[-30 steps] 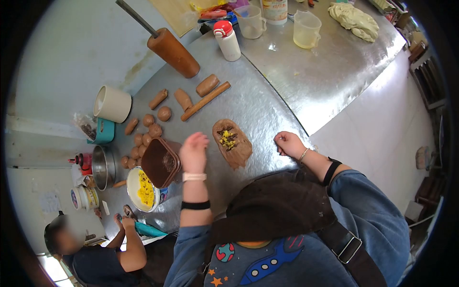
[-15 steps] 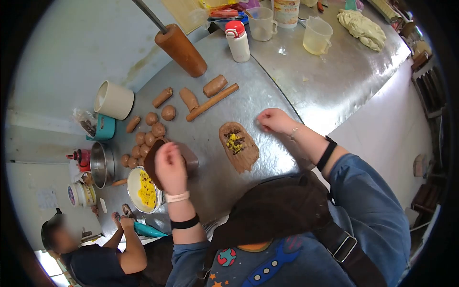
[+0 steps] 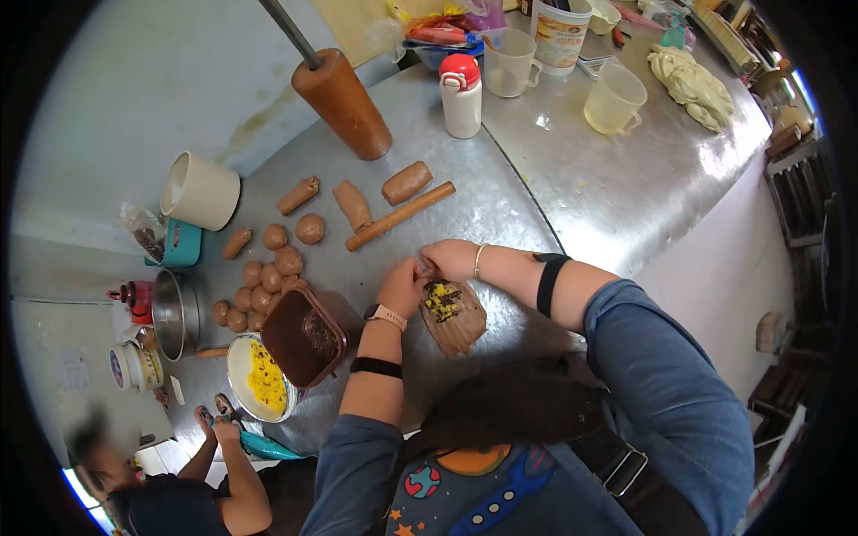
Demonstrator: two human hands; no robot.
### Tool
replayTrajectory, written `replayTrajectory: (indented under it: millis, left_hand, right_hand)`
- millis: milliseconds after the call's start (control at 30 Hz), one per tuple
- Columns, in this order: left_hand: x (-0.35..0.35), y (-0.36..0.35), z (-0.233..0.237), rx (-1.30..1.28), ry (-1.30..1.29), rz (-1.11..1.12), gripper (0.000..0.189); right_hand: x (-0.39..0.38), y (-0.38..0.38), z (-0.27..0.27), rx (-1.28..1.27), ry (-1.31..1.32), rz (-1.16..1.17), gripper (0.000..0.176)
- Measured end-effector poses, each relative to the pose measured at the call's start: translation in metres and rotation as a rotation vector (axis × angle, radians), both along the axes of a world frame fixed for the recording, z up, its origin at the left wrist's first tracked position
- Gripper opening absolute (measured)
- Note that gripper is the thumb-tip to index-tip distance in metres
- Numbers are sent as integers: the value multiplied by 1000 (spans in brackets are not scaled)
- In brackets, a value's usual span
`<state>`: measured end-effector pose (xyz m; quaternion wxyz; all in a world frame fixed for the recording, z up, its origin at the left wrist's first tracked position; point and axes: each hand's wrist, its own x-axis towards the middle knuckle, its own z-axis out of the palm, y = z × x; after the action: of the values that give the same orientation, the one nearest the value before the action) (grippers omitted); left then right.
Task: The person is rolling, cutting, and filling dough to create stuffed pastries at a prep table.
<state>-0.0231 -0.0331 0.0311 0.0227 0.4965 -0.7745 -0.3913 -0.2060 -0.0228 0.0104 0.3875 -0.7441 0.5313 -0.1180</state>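
Observation:
A flattened sheet of brown dough [image 3: 461, 334] lies on the metal table, topped with yellow and dark bits of filling [image 3: 441, 301]. At its far edge, my left hand [image 3: 401, 288] and my right hand [image 3: 450, 259] meet, fingers closed on the dough's end. Their fingertips are partly hidden. Left of my left wrist stands a square brown tub [image 3: 304, 344], dark smears inside. Beside it is a white bowl of yellow filling [image 3: 234, 380]. A wooden rolling pin [image 3: 400, 215] rests beyond my hands.
Several dough balls [image 3: 271, 276] and dough rolls [image 3: 407, 182] lie on the table [image 3: 527, 214]. A large wooden roller [image 3: 343, 105], a red-capped bottle [image 3: 461, 103] and measuring jugs [image 3: 615, 99] stand farther back. Another person [image 3: 192, 487] is at lower left, holding a teal bag.
My left hand has moved from above the brown tub to the dough sheet. My right hand has moved left to meet it, and both now grip the dough's far edge.

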Motion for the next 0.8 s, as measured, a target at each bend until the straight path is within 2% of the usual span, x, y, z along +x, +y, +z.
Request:
replayTrajectory:
  millis: [33, 100, 133, 200, 300, 400, 500, 700, 800]
  left_hand:
    - [3, -6, -13, -111, 13, 11, 14]
    - [10, -13, -45, -341, 35, 27, 13]
    - [7, -20, -31, -381, 20, 78, 13]
    - [1, -39, -4, -450, -17, 181, 14]
    - [-4, -34, 0, -396, -45, 383, 11]
    - [6, -20, -34, -455, 74, 410, 10]
    - [13, 9, -33, -463, 300, 374, 13]
    - [19, 88, -10, -470, 139, 174, 24]
    - [19, 115, -6, -634, -15, 69, 29]
  right_hand:
    - [0, -4, 3, 26, -24, 1, 17]
    - [-3, -26, -13, -146, -8, -2, 16]
    - [-6, -39, -14, -232, -1, -4, 16]
    - [-9, -64, -5, -264, 44, -125, 15]
    - [-1, -54, 1, -295, 76, -227, 14]
    - [2, -31, 2, -380, -7, -255, 13]
    - [0, 8, 13, -436, -77, -241, 12]
    - [-4, 82, 7, -534, -82, -65, 21]
    - [0, 113, 11, -612, 182, -58, 31]
